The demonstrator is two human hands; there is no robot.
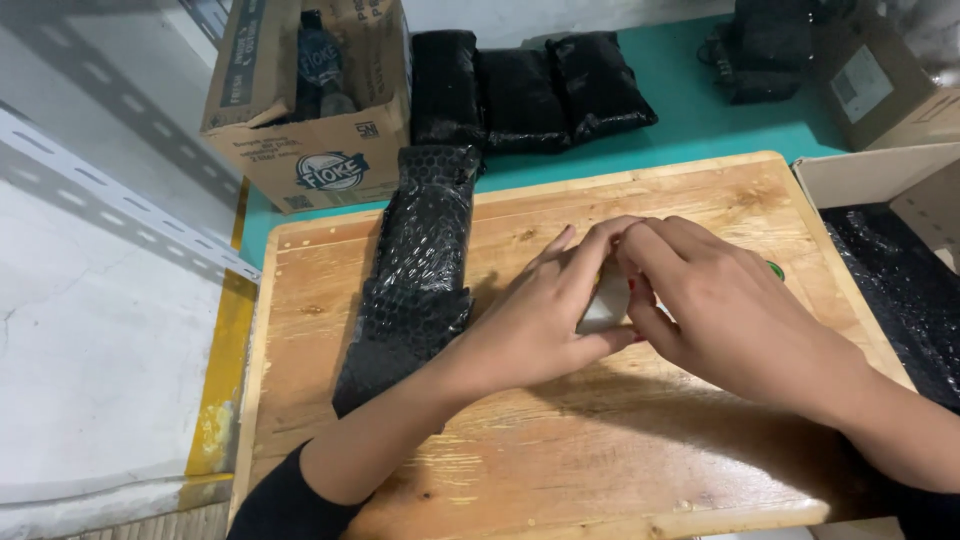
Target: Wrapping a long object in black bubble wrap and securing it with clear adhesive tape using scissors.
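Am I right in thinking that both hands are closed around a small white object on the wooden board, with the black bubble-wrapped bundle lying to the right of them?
Not quite: the head view shows the black bubble-wrapped bundle lying to the left of the hands, not the right. The rest holds: the left hand and right hand are closed around a small white object on the wooden board.

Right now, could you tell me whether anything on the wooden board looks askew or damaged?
Nothing stands out. The black bubble-wrapped bundle lies slightly slanted on the wooden board; the left hand and right hand cup a small whitish object.
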